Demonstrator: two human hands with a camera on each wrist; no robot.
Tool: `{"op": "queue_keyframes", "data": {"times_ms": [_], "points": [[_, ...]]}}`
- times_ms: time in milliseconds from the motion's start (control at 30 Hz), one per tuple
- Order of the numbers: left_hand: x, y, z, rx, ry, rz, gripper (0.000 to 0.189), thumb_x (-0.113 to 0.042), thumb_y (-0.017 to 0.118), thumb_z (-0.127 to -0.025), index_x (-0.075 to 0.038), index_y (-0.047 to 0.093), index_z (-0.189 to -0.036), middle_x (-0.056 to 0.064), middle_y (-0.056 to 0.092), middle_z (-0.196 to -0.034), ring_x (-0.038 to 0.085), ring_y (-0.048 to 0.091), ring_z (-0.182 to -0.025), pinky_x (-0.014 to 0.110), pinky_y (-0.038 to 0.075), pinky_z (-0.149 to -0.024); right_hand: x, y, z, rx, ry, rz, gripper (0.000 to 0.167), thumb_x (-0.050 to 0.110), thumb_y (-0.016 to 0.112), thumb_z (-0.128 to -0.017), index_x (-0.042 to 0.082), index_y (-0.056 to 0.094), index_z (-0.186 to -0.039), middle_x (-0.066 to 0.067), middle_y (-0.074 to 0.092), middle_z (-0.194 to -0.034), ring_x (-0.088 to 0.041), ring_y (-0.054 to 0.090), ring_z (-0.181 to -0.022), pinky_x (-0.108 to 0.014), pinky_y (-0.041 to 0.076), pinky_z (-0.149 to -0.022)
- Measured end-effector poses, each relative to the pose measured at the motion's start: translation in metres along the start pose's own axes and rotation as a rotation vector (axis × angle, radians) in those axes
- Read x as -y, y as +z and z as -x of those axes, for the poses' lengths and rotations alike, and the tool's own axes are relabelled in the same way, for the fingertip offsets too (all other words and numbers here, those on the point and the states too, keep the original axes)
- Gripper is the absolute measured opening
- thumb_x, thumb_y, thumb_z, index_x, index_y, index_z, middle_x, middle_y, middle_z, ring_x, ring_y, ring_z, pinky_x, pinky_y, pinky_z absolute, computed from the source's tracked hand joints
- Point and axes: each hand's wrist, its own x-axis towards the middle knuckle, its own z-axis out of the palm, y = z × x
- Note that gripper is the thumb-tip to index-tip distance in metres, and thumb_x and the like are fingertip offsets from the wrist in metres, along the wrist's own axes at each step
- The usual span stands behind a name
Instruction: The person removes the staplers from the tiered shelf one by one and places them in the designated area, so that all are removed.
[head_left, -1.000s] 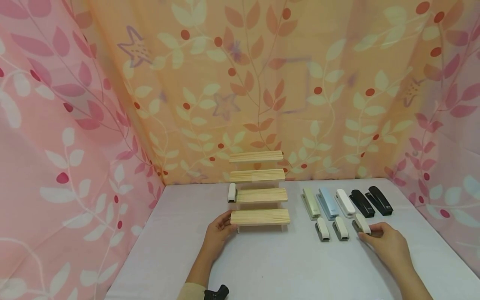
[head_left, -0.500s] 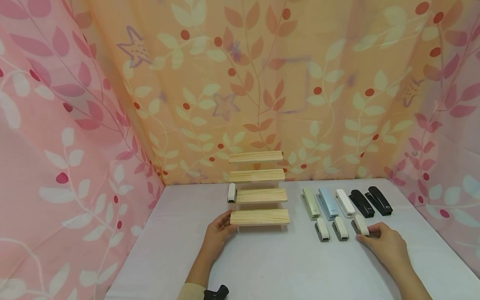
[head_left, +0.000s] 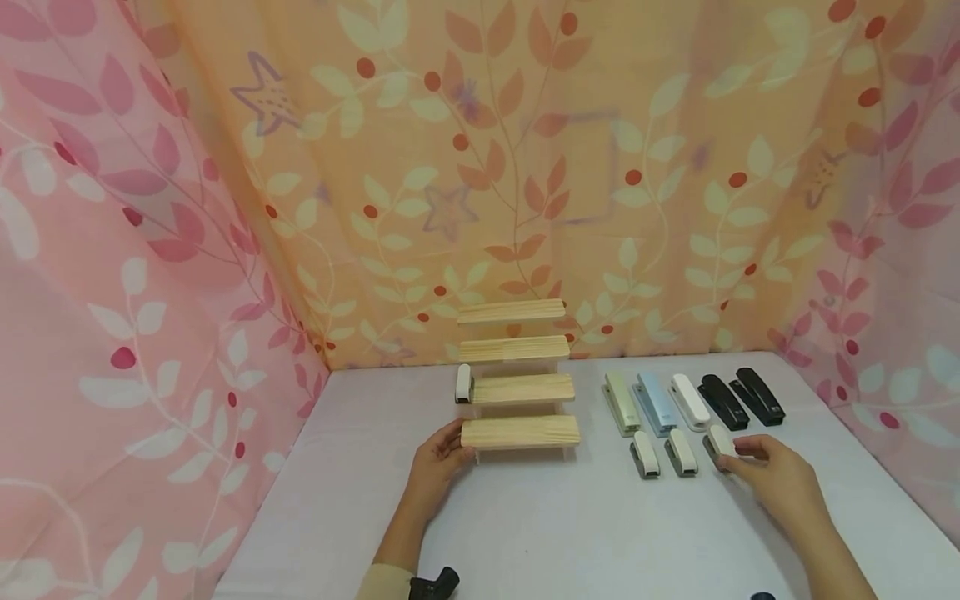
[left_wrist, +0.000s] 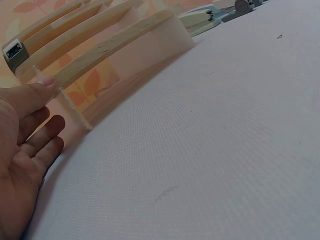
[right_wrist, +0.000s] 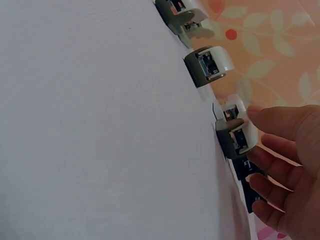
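My left hand (head_left: 435,461) grips the left end of a stepped wooden rack (head_left: 521,432), thumb at the lowest board's edge in the left wrist view. My right hand (head_left: 783,481) pinches a small white-and-grey stapler (head_left: 718,443), the rightmost of the front row, between thumb and index finger; its other fingers are loosely bent in the right wrist view. Two matching small staplers, the left one (head_left: 645,456) and the middle one (head_left: 681,454), stand beside it. Another small stapler (head_left: 463,384) sits on the left end of the rack's second board from the bottom.
Behind the small ones lie longer staplers: green (head_left: 621,404), blue (head_left: 656,404), white (head_left: 689,402) and two black, the left one (head_left: 723,402) and the right one (head_left: 757,396). A white cloth covers the table (head_left: 570,533). Patterned curtains (head_left: 525,167) enclose its back and sides.
The right hand's thumb and fingers have shifted slightly on the small stapler, which stays in about the same spot. The left hand and the rack have not moved.
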Motion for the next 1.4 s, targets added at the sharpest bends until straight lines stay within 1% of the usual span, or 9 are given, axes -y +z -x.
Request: {"op": "queue_keyframes", "data": {"times_ms": [133,233,433,533,633,833,1067,1233,1400], "points": [[0.000,-0.001,0.000,-0.020,-0.009,0.005,0.065,-0.012,0.081,-0.089,-0.004,0.053,-0.147,0.017,0.059,-0.143,0.027,0.061,-0.127,0.021,0.056,-0.096,0.017,-0.004,0.002,-0.052,-0.036,-0.030,0.062,0.050,0.072,-0.094,0.000,0.061,-0.129,-0.032,0.061,-0.130,-0.053,0.052,-0.119,-0.067,0.046,-0.088],[0.001,-0.001,0.001,0.000,-0.008,0.016,0.066,-0.011,0.080,-0.090,-0.001,0.050,-0.148,0.020,0.058,-0.144,0.028,0.061,-0.126,0.021,0.056,-0.096,0.031,-0.009,0.004,-0.097,-0.080,-0.014,0.054,0.044,0.070,-0.097,0.001,0.062,-0.127,-0.032,0.063,-0.127,-0.054,0.052,-0.119,-0.069,0.044,-0.088],[-0.001,-0.002,0.001,-0.004,0.010,-0.003,0.066,-0.012,0.080,-0.090,-0.003,0.050,-0.149,0.018,0.058,-0.144,0.026,0.061,-0.126,0.021,0.056,-0.096,0.070,-0.021,0.002,-0.093,-0.143,-0.016,0.058,0.047,0.068,-0.098,0.001,0.061,-0.130,-0.029,0.063,-0.129,-0.052,0.052,-0.122,-0.072,0.044,-0.092],[-0.002,-0.004,-0.001,-0.006,0.029,-0.017,0.066,-0.013,0.079,-0.091,-0.003,0.050,-0.149,0.019,0.058,-0.145,0.026,0.061,-0.127,0.020,0.055,-0.097,0.094,-0.022,-0.002,-0.093,-0.195,-0.040,0.057,0.047,0.068,-0.098,0.001,0.061,-0.131,-0.027,0.064,-0.131,-0.051,0.052,-0.124,-0.073,0.043,-0.096],[-0.002,-0.004,-0.002,-0.008,0.028,-0.014,0.066,-0.014,0.079,-0.091,-0.003,0.050,-0.149,0.019,0.058,-0.145,0.026,0.061,-0.127,0.020,0.055,-0.097,0.115,-0.020,-0.004,-0.098,-0.255,-0.061,0.054,0.045,0.069,-0.098,0.002,0.062,-0.131,-0.025,0.066,-0.130,-0.049,0.054,-0.125,-0.073,0.043,-0.097],[0.001,-0.005,-0.002,-0.012,0.001,-0.003,0.067,-0.014,0.080,-0.090,-0.004,0.051,-0.149,0.016,0.059,-0.144,0.025,0.061,-0.126,0.021,0.056,-0.097,0.146,-0.005,-0.008,-0.105,-0.342,-0.105,0.045,0.039,0.071,-0.097,0.005,0.066,-0.127,-0.019,0.070,-0.125,-0.044,0.058,-0.122,-0.068,0.048,-0.097],[-0.001,-0.004,0.000,-0.015,-0.008,0.008,0.066,-0.014,0.081,-0.089,-0.006,0.052,-0.148,0.014,0.059,-0.144,0.026,0.060,-0.128,0.022,0.055,-0.098,0.184,0.021,-0.008,-0.050,-0.352,-0.157,0.046,0.039,0.071,-0.098,0.007,0.066,-0.130,-0.017,0.069,-0.128,-0.041,0.057,-0.125,-0.065,0.048,-0.101],[-0.003,-0.002,0.000,-0.006,-0.016,0.002,0.066,-0.016,0.081,-0.089,-0.008,0.052,-0.148,0.012,0.060,-0.143,0.026,0.061,-0.128,0.021,0.055,-0.098,0.208,0.041,-0.008,-0.010,-0.382,-0.226,0.043,0.033,0.074,-0.096,0.008,0.067,-0.130,-0.013,0.070,-0.128,-0.038,0.057,-0.127,-0.062,0.047,-0.104],[-0.004,0.000,0.002,0.007,-0.018,0.005,0.066,-0.015,0.080,-0.090,-0.006,0.051,-0.149,0.014,0.058,-0.145,0.027,0.060,-0.128,0.021,0.055,-0.098,0.232,0.059,-0.005,0.032,-0.414,-0.271,0.044,0.033,0.075,-0.095,0.008,0.068,-0.130,-0.011,0.070,-0.129,-0.037,0.056,-0.132,-0.063,0.045,-0.108]]}}
